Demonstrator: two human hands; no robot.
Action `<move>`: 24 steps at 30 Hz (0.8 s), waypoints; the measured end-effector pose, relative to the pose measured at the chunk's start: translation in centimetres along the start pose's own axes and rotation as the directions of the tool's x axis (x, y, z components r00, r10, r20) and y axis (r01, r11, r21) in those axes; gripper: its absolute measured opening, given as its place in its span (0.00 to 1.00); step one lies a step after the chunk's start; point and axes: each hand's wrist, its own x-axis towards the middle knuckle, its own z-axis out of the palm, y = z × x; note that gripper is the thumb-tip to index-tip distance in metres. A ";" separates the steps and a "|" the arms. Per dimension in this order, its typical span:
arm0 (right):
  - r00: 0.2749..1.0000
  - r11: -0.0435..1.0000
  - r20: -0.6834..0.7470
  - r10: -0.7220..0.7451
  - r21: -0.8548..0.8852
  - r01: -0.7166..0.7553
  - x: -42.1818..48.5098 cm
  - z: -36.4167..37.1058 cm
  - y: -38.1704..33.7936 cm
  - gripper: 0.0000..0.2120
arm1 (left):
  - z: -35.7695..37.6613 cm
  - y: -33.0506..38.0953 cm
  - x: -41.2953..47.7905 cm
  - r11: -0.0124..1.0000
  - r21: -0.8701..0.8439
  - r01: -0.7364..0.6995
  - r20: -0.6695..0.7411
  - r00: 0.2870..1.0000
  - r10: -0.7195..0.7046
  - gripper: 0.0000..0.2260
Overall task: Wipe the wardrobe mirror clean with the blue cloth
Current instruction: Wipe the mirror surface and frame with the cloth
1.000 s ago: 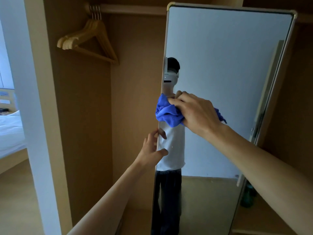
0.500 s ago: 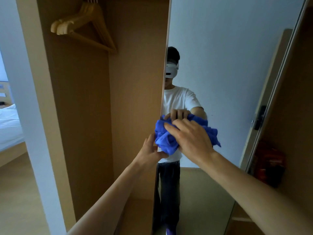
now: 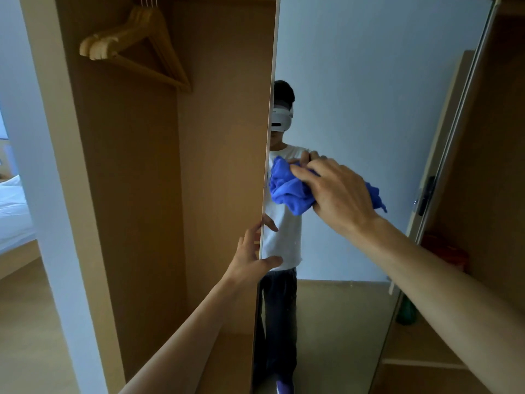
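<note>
Mirror: the wardrobe mirror (image 3: 369, 95) is a tall panel with its long axis upright. It fills the right half of the frame, and its left edge runs down the centre.
Cloth: the blue cloth (image 3: 287, 189) is bunched at the centre of the frame. It seems to touch the glass just beside that left edge.
Right hand: the right hand (image 3: 338, 191) reaches in from the lower right with the arm stretched. Its fingers (image 3: 301, 173) are curled and clamped on the cloth.
Left hand: the left hand (image 3: 252, 257) is below the cloth. It pinches the mirror's left edge, thumb on the glass side and the other fingers behind.
Relation: most of the glass lies right of, above and below the cloth, so a stroke away from the edge probably fits.
Around: wooden hangers (image 3: 136, 44) are at upper left.
</note>
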 end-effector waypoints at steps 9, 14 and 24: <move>0.999 0.999 0.023 -0.047 0.022 0.046 -1.1 0.6 1.5 0.19 | 1.7 -0.4 -0.1 0.997 0.053 -0.064 -0.114 0.991 0.069 0.29; 0.987 0.993 0.138 -0.083 0.089 0.071 -5.8 2.5 0.4 0.19 | 2.7 -0.8 0.0 0.990 0.136 -0.033 -0.159 0.986 0.055 0.37; 0.987 0.993 0.152 -0.061 0.107 0.045 -6.0 1.7 2.7 0.20 | 5.1 -1.1 0.5 0.992 0.126 -0.022 -0.252 0.966 0.053 0.35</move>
